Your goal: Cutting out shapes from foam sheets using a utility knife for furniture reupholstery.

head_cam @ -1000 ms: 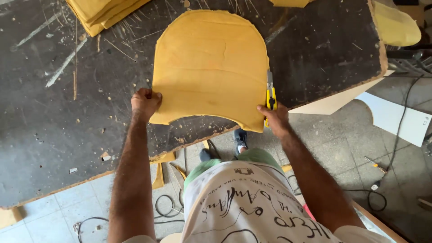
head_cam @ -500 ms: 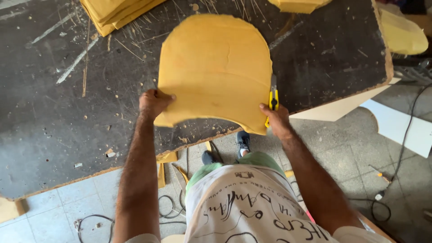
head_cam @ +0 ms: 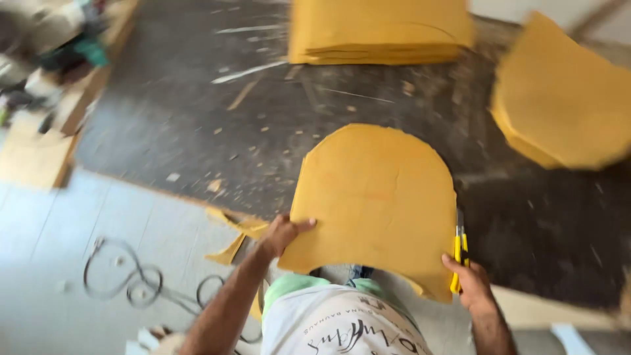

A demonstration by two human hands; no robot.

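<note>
Your left hand [head_cam: 281,235] grips the near-left edge of the yellow cut panel [head_cam: 378,200], thumb on top. Your right hand [head_cam: 472,284] is closed around a yellow utility knife [head_cam: 459,253], touching the panel's right edge. The panel lies between both hands on the dark worktable [head_cam: 197,131]. Beyond them sits a stack of yellow sheets [head_cam: 378,29].

The view has swung left and up: the yellow foam sheet [head_cam: 378,200] now sits right of centre, the stack of sheets [head_cam: 381,29] is fully visible at the top, a second pile [head_cam: 565,105] shows upper right, and clutter [head_cam: 46,52] appears upper left.
</note>
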